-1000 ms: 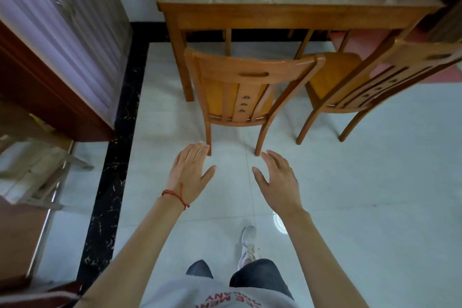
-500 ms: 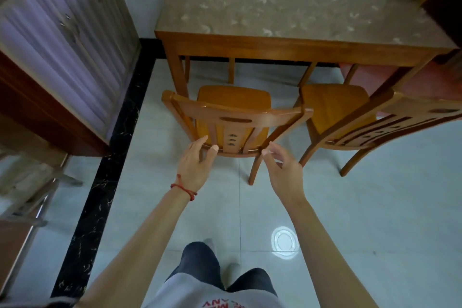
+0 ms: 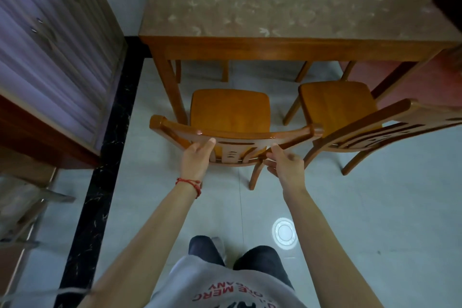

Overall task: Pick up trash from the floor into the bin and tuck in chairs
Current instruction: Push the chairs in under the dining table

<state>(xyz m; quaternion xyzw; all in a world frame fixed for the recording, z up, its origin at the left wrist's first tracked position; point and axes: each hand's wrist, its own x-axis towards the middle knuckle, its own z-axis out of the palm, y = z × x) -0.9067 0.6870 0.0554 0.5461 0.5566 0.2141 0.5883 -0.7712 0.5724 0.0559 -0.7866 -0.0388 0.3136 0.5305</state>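
A wooden cabinet with pale ribbed doors stands at the far left. The left hand and right hand each have their fingers curled round the top rail of the orange-brown wooden chair, its seat just near of the patterned tabletop. At right, a second matching wooden chair stands angled, just beside it.

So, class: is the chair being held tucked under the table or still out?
Still out: the chair has its whole seat showing in front of the table edge.
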